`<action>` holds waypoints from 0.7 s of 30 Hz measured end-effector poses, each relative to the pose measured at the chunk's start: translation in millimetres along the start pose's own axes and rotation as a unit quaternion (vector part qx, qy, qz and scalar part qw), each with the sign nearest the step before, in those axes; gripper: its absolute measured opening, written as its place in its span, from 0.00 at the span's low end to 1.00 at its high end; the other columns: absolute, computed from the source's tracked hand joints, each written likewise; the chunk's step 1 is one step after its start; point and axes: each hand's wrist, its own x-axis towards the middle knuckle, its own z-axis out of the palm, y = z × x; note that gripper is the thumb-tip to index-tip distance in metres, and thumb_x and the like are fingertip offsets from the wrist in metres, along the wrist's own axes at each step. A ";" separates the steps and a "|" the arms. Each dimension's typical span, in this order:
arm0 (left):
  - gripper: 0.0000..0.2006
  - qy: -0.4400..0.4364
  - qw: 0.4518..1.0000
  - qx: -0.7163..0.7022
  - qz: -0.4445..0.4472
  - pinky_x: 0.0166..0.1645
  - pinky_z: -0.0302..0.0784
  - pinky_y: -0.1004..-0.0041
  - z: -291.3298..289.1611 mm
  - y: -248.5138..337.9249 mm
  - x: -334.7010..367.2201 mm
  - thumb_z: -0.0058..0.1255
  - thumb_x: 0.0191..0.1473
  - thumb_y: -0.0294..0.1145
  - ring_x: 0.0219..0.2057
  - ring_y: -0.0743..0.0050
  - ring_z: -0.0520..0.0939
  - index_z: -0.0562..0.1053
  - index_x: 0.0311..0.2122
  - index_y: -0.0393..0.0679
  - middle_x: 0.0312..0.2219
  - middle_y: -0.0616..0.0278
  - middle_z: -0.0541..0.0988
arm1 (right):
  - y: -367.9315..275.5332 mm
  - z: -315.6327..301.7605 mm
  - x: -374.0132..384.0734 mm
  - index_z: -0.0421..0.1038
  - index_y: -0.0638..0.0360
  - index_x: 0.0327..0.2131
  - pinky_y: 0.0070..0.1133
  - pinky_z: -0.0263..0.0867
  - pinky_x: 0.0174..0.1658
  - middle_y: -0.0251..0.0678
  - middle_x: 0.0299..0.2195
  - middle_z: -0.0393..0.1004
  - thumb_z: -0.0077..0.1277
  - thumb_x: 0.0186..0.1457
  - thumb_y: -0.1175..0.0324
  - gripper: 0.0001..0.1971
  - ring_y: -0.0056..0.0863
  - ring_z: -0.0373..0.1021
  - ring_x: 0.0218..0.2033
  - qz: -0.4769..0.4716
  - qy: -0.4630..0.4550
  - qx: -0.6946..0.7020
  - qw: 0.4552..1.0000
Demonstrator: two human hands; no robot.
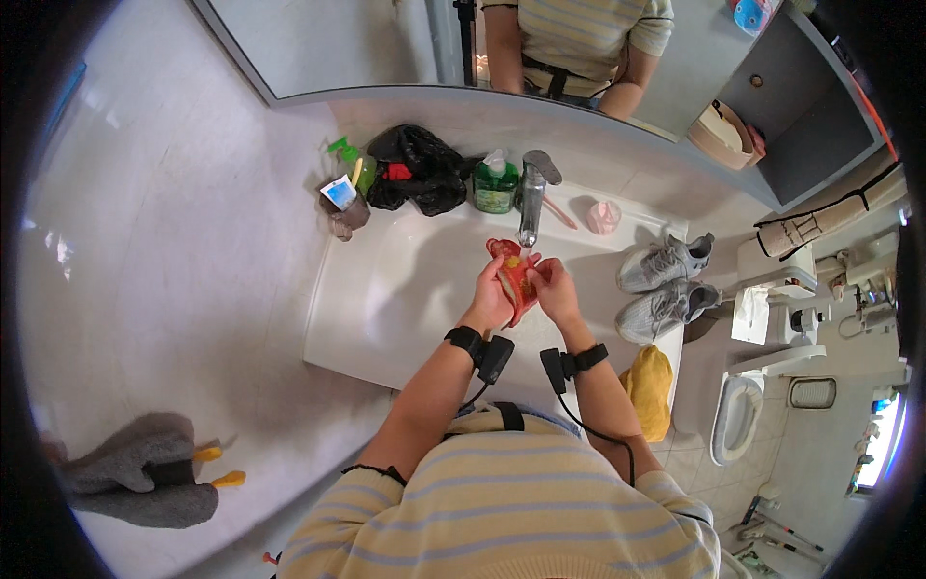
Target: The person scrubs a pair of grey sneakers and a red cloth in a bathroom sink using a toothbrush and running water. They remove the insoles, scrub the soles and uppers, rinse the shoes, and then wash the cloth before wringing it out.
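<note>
Over the white sink (371, 309) I hold a soft, bent red patterned piece (519, 278), long and narrow like an insole, with yellow marks and a pale edge. My left hand (490, 297) is closed around its left side, the thumb near its top. My right hand (557, 291) pinches its right edge, fingers bent. The piece is just below the spout of the silver faucet (531, 203); I cannot clearly make out running water. Both hands partly hide the piece.
Along the sink's back stand a cup (354, 211) with a tube, a black plastic bag (420, 169), a green soap bottle (495, 185), a pink toothbrush (559, 213) and a pink round item (604, 217). Grey sneakers (666, 285) and a yellow cloth (648, 394) lie on the right rim.
</note>
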 end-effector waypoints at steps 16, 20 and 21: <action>0.19 0.107 0.994 -0.002 0.028 0.53 0.64 0.57 -25.7 -8.2 0.6 0.36 0.59 0.45 0.47 0.59 0.70 0.61 0.50 0.44 0.48 0.57 0.66 | 8.2 -6.3 -5.6 0.62 0.63 0.34 0.24 0.64 0.32 0.45 0.27 0.70 0.50 0.51 0.67 0.11 0.34 0.69 0.29 -0.054 0.120 -0.024 0.991; 0.18 0.184 0.982 0.013 0.040 0.53 0.65 0.57 -38.8 -12.0 2.6 0.35 0.59 0.45 0.45 0.57 0.71 0.61 0.48 0.44 0.46 0.56 0.66 | 25.5 -17.2 -3.0 0.60 0.58 0.34 0.22 0.62 0.35 0.34 0.30 0.67 0.43 0.57 0.68 0.06 0.23 0.65 0.32 -0.017 0.119 0.204 0.972; 0.18 0.210 0.976 0.022 0.047 0.52 0.65 0.57 -43.3 -11.5 0.6 0.34 0.59 0.45 0.44 0.56 0.71 0.61 0.47 0.43 0.44 0.56 0.67 | 14.6 -19.4 -5.0 0.60 0.56 0.34 0.20 0.61 0.36 0.30 0.30 0.66 0.42 0.58 0.67 0.05 0.19 0.64 0.32 0.019 0.095 0.301 0.949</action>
